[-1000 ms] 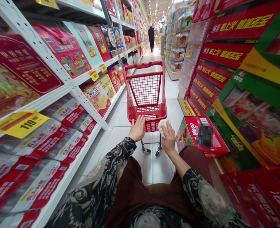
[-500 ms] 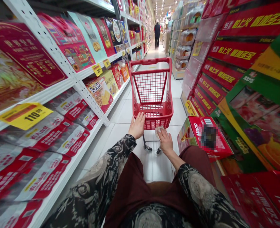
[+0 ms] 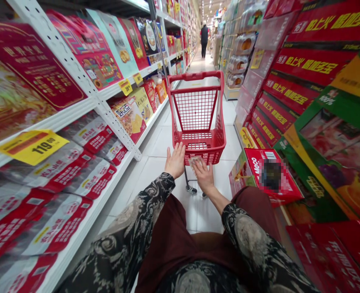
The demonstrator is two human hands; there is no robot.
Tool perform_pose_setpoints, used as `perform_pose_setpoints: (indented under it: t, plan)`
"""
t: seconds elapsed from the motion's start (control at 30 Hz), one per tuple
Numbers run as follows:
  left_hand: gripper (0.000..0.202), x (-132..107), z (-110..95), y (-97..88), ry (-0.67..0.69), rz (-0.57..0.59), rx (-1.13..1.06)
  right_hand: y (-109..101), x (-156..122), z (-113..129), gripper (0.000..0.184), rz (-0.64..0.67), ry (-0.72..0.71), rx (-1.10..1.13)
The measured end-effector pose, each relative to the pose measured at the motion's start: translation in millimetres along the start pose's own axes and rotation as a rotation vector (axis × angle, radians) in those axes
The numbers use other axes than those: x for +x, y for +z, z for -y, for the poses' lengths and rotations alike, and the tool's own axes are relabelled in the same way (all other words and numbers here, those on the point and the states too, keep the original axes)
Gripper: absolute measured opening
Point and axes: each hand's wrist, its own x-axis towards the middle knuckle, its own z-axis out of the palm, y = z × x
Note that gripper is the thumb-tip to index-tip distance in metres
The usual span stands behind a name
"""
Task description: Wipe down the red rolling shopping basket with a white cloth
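Note:
A small red shopping cart (image 3: pixel 198 118) stands in the aisle in front of me, its basket bare. My left hand (image 3: pixel 175 161) lies with fingers stretched out against the near left rim of the basket. My right hand (image 3: pixel 202 173) presses a pale cloth (image 3: pixel 195 161) flat against the near wall of the basket, fingers spread over it. Both arms wear dark patterned sleeves.
White shelves (image 3: pixel 76 110) with red boxed goods and yellow price tags line the left. Stacked red and green cartons (image 3: pixel 304 93) line the right, and a red box (image 3: pixel 268 175) juts out low near my right arm. A person (image 3: pixel 204 38) walks far down the tiled aisle.
The cloth was bunched in my right hand beside the cart; now it lies flat against the basket wall, further left. The cart and my view have shifted slightly right and nearer.

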Motion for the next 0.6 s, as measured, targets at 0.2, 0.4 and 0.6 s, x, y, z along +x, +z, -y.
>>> perform_pose_setpoints:
  t: [0.2, 0.4, 0.6]
  plan:
    - [0.070, 1, -1, -0.5, 0.009, 0.009, 0.000, -16, -16, -5, 0.036, -0.017, 0.023, -0.010]
    - [0.068, 6, -6, -1.2, 0.014, -0.002, 0.021, -35, 21, 0, 0.033, -0.194, -0.006, -0.104]
    - [0.068, 6, -9, -3.3, 0.048, 0.005, 0.044, -20, -9, -10, 0.037, 0.092, 0.008, -0.139]
